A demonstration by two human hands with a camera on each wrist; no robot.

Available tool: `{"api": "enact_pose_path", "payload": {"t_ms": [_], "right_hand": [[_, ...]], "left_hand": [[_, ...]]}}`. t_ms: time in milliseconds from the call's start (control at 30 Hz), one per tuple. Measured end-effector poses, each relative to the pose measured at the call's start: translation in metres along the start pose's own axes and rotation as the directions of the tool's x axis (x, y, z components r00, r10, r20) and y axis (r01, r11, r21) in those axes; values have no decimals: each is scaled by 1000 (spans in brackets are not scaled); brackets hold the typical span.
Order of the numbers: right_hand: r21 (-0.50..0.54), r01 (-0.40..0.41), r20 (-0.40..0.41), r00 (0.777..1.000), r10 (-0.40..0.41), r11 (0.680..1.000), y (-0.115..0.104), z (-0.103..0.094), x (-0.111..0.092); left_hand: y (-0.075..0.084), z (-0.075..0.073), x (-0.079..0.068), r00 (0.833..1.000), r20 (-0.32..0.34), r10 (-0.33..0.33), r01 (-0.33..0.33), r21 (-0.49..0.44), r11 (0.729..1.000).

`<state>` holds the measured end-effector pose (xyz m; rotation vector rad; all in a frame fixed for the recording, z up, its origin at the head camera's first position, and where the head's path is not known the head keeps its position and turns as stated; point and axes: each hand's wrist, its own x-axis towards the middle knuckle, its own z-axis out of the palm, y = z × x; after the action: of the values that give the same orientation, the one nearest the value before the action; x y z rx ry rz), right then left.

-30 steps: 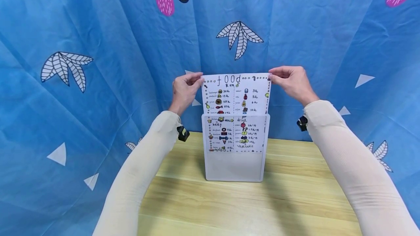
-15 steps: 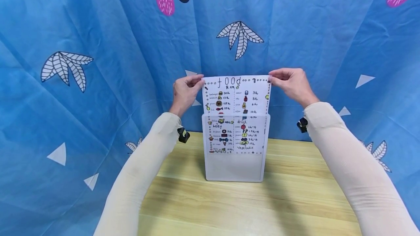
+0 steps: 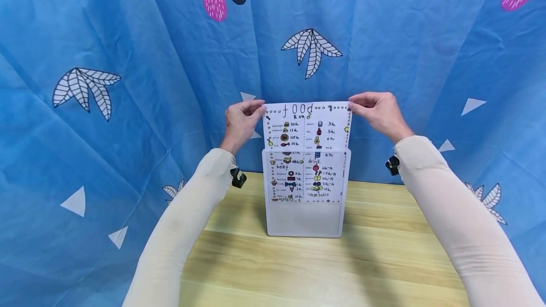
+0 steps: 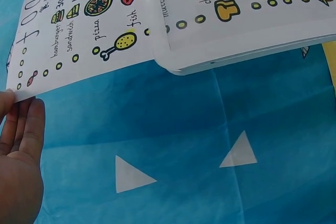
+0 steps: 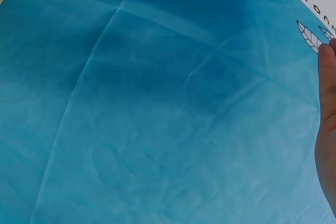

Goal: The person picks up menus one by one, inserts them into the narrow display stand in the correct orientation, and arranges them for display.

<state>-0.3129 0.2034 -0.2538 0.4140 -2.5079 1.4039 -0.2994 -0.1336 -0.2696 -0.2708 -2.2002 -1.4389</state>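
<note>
A paper menu (image 3: 294,131), hand-drawn with food pictures and headed "food", stands upright, its lower half inside a clear-fronted sign holder (image 3: 304,219) with a pale rim. My left hand (image 3: 241,124) pinches the menu's top left corner between thumb and fingers. At the top right corner my right hand (image 3: 379,112) pinches it the same way. In the left wrist view the left hand (image 4: 21,150) grips the corner, and the holder's rounded corner (image 4: 176,69) overlaps the sheet. Only an edge of the right hand (image 5: 326,114) shows in the right wrist view.
The holder stands on a light wood-grain table (image 3: 298,269). Behind and to both sides hangs a blue patterned curtain (image 3: 170,37). Pale sleeves cover both arms, and a black wrist camera (image 3: 238,177) sits at the left wrist.
The menu has slid a little farther down into the sign holder, with both hands lowering along with it. The holder has stayed in place.
</note>
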Motion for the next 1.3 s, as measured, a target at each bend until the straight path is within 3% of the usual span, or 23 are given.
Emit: {"api": "enact_pose_path", "payload": {"t_ms": [1300], "right_hand": [[-15, -16, 12, 1000, 16, 1000, 11, 9, -8]], "left_hand": [[-10, 1, -13, 1000, 21, 3, -3, -2, 1000]]}}
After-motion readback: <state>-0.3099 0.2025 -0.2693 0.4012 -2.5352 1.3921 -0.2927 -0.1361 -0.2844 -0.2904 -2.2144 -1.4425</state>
